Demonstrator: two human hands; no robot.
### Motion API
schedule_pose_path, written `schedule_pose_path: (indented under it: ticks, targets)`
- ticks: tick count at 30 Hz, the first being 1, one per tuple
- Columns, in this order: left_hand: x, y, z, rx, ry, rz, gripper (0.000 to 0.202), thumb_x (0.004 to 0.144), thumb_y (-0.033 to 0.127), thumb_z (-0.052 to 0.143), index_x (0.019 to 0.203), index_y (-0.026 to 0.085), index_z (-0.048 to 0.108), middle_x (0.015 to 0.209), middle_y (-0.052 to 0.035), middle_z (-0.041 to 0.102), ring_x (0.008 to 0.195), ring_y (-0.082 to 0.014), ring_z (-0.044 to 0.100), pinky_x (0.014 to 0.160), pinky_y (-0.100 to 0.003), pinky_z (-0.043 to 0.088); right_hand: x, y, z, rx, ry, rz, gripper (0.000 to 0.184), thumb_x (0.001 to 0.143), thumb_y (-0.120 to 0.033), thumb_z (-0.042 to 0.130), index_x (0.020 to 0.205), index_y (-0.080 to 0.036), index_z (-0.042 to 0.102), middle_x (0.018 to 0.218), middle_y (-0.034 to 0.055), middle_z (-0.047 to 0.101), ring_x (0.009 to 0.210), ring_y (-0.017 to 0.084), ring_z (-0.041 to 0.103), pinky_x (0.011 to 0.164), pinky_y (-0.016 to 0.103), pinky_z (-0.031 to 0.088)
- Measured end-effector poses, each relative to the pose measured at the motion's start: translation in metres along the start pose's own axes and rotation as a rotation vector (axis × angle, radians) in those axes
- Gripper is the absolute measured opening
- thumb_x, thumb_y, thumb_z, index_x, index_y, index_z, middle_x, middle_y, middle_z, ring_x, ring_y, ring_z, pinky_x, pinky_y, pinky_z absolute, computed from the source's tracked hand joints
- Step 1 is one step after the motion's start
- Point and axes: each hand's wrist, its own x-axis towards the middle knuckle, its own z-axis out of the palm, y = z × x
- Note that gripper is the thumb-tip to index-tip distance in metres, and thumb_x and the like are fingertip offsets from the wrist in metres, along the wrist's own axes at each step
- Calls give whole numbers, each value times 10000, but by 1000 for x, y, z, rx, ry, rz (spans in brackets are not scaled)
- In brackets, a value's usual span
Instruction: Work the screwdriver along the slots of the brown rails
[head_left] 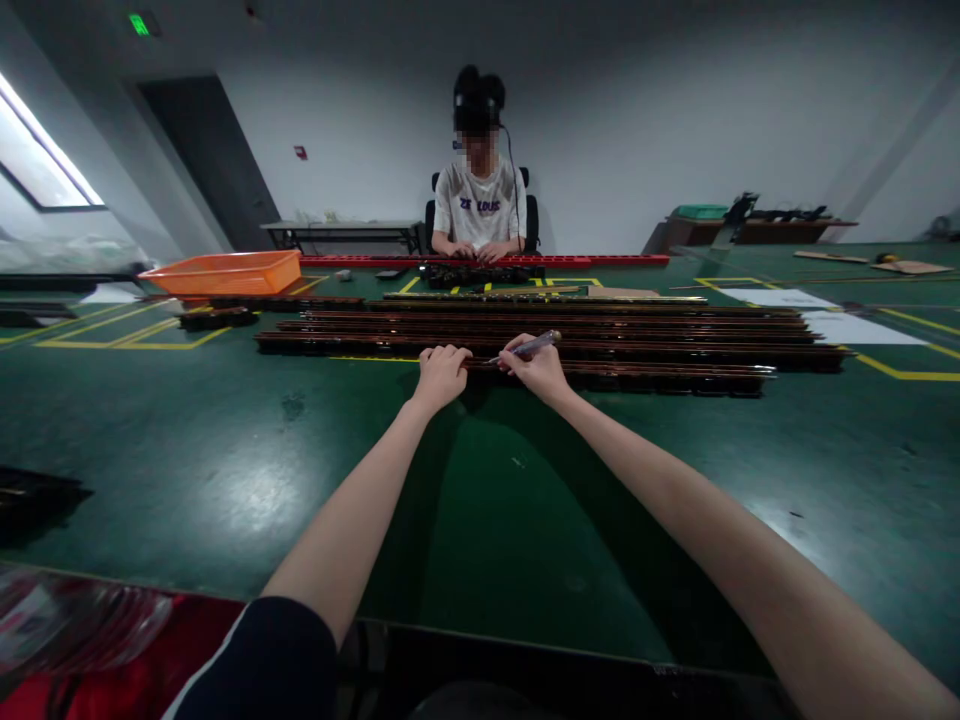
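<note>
Long dark strips (675,335) with coppery edges lie side by side across the green table (510,540). The nearest strip (667,372) sits a little forward of the others, its left part running to my hands. My left hand (441,376) has its fingers bent over the left end of that strip. Just right of it, my right hand (538,370) pinches a slim pen-shaped tool (538,343) with a pale handle. The tool is tilted, its thin tip pointing left at the strip between my hands. Exactly what the tip touches is too small to tell.
Across the table sits a person (480,205) with both hands at a dark piece by a long red bar (600,261). An orange tray (225,273) stands at the back left. White papers (862,328) lie right; a dark piece (37,497) lies near left.
</note>
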Motion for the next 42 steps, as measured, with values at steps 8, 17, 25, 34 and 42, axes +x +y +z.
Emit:
schedule_pose_path:
  ticks: [8,17,25,34,42]
  targets:
    - [-2,3,0,35,8,4,338,850,135,389,1118,169,593,1068,-87,625,1017,-246,533,945,-416,312,15,1,-6,10,-81,19,121,708,-259,643,700,-153,586,603,35,656,564,141,644,504,237,517]
    - [-8,14,-4,45,-25,-4,424,824,47,379,1208,91,554,1207,-137,582,1165,-263,490,1053,-435,273,5,5,-5,12,-50,-13,125,711,-270,646,718,-156,594,628,31,664,601,145,657,601,275,545]
    - [-8,14,-7,32,-49,28,493,813,26,357,1266,117,528,1213,-122,577,1174,-260,485,1039,-424,315,3,9,-7,3,-46,-36,108,728,-263,643,737,-158,619,674,43,677,659,166,679,659,309,565]
    - [-6,11,-5,25,-52,14,481,813,38,351,1239,138,550,1169,-123,593,1127,-266,500,1002,-422,333,3,9,-13,-8,-20,1,80,735,-237,626,721,-162,602,651,39,678,642,163,682,621,289,567]
    - [-7,9,-5,-6,-60,9,434,849,95,342,1229,125,548,1158,-115,594,1113,-255,500,1009,-409,326,-1,8,-16,-40,71,-8,107,739,-264,608,721,-162,580,635,36,664,617,163,675,581,275,550]
